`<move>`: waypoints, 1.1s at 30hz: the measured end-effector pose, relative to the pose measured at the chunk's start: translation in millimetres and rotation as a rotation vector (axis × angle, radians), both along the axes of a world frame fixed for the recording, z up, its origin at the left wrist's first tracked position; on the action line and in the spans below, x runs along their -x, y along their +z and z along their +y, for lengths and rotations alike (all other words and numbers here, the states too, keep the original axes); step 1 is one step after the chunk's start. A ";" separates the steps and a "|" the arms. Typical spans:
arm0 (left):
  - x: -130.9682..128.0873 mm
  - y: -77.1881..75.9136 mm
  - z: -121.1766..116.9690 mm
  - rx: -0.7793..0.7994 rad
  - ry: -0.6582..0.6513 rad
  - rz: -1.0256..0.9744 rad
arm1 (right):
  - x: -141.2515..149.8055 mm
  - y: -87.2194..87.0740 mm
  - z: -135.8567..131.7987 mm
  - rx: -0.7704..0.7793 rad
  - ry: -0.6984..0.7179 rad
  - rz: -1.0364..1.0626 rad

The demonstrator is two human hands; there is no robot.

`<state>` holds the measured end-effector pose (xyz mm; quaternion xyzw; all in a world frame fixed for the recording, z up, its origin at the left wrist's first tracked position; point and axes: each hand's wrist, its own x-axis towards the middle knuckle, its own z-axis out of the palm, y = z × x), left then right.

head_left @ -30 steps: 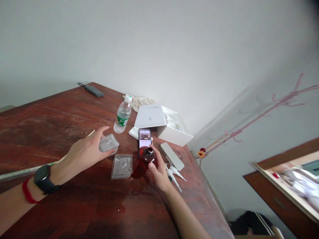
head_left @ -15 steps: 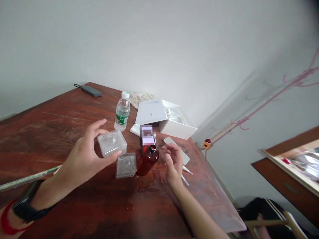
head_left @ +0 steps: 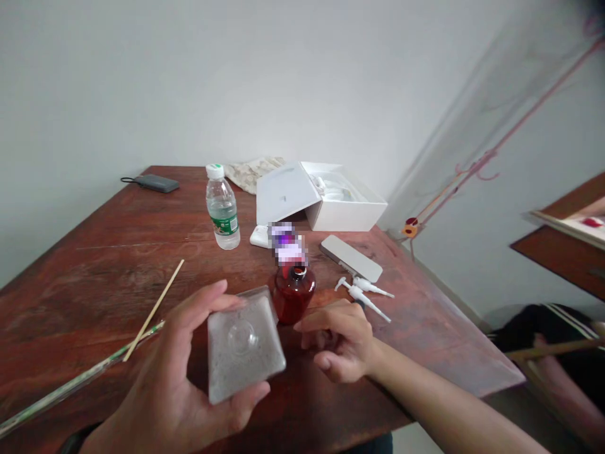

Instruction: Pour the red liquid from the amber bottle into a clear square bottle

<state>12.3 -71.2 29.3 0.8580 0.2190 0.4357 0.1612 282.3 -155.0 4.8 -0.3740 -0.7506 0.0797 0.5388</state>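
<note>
My left hand point(head_left: 189, 372) grips a clear, square plastic block-like piece point(head_left: 243, 343) by its edges, thumb at the lower side and fingers at the upper left. A round shape shows in the middle of its face. My right hand point(head_left: 340, 337) hovers right of a dark amber bottle point(head_left: 295, 296), fingers loosely curled and thumb apart, with nothing visible in it. The bottle stands upright without a cap. Two white pump heads point(head_left: 366, 296) lie beyond my right hand. The second clear square piece cannot be made out behind the one I hold.
A water bottle point(head_left: 222, 211) stands back left. An open white box point(head_left: 347, 214), a phone point(head_left: 287, 243) with a blurred screen, and a pale flat case point(head_left: 352, 257) are behind the amber bottle. A wooden stick point(head_left: 155, 306) and a wrapped stick point(head_left: 80, 381) lie left. A grey device point(head_left: 158, 183) sits far left.
My left hand has brought the clear square piece lower and closer, its face turned toward me. My right hand has moved down and its fingers have curled more. The view has shifted.
</note>
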 end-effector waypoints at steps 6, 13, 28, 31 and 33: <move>2.5 -12.6 -10.6 0.008 -0.123 0.064 | -2.4 -0.4 4.3 0.016 0.152 0.015; -1.9 -18.1 -9.4 0.136 -0.263 -0.002 | 3.8 -6.0 11.2 0.150 0.295 -0.099; -14.1 -20.7 -12.5 0.136 -0.196 0.016 | 19.8 0.6 -3.2 0.455 0.325 0.207; -15.7 -19.8 -11.0 0.133 -0.206 0.012 | 19.1 2.2 -3.0 0.484 0.320 0.173; -15.8 -20.0 -10.5 0.136 -0.223 0.011 | 19.2 2.0 -2.9 0.471 0.320 0.177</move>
